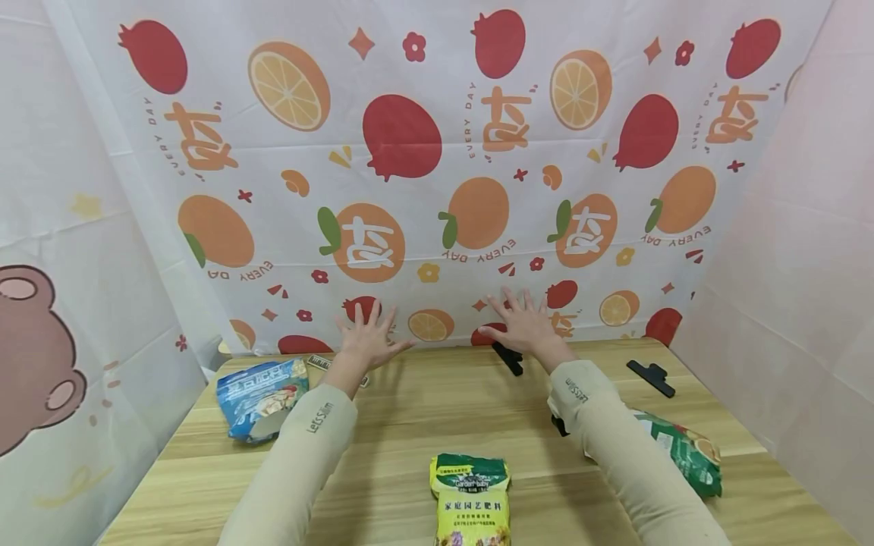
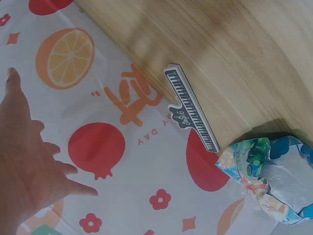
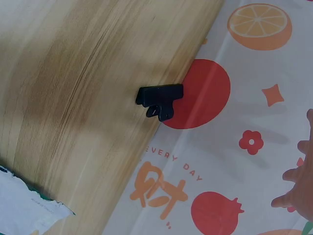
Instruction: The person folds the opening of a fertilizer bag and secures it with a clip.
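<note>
With fingers spread, my left hand (image 1: 367, 345) is raised in front of the fruit-print cloth (image 2: 156, 147) at the table's far edge, holding nothing. My right hand (image 1: 527, 327) is also spread and empty, held beside it. A piano-patterned clip (image 2: 191, 107) lies at the table edge near the left hand, partly covered by that arm in the head view. Close to it sits a crumpled blue food bag (image 1: 262, 398). A black clip (image 3: 160, 98) lies below the right hand. The yellow-and-green fertilizer bag (image 1: 471, 500) is at the front middle, cut off by the frame.
On the right, a green bag (image 1: 686, 455) lies partly behind the right sleeve. Another black clip (image 1: 651, 377) is by the far right corner, and a dark piece (image 1: 560, 425) peeks out beside the sleeve. Printed cloths hang at the back and both sides of the wooden table (image 1: 403, 432).
</note>
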A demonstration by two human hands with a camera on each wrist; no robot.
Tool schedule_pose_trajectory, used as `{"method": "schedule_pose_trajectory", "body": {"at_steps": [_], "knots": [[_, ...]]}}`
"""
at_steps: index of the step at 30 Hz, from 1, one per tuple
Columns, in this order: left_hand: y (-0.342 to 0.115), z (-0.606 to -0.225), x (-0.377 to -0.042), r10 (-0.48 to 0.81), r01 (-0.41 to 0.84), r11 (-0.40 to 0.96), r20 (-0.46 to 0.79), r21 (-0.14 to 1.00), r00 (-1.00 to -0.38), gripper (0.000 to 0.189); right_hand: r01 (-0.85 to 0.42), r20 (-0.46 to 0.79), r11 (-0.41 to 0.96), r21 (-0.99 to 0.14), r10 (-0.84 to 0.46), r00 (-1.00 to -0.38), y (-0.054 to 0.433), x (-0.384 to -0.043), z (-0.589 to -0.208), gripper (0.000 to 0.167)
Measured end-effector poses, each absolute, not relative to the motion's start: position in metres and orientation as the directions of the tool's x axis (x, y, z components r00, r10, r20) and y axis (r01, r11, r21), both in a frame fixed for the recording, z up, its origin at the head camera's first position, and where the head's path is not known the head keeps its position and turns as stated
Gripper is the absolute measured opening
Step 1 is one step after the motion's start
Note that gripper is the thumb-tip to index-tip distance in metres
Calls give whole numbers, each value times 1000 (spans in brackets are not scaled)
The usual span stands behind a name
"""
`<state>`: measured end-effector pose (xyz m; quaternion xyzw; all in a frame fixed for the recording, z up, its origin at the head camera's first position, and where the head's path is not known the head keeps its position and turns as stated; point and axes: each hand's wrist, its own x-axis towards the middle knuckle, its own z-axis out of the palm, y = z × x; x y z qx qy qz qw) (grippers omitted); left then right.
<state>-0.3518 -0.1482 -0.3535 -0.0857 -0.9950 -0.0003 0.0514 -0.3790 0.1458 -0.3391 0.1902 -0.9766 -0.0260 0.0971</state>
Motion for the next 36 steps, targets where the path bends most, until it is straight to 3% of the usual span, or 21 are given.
{"method": "schedule_pose_trajectory", "body": {"at_steps": [8,17,26,31,36], "knots": [[-152,-352,-348,175,175,985,106,-9,-979,82,-376,173,923,87,-386,-906,143,-378,-339,74],[-181,-360,-329,137,168,967,169,190,-976,77,-502,210,846,-177,-466,-859,110,-369,-333,63],[-237,-360,-293,-28,41,920,171,389,-985,60,-602,267,729,-327,-540,-798,47,-348,-330,53],[-268,-366,-271,-142,-106,843,27,528,-990,67,-565,243,684,-461,-515,-822,8,-338,-340,50],[-291,-381,-257,-306,-258,746,-27,614,-952,68,-505,227,570,-648,-489,-842,-32,-333,-355,44]]}}
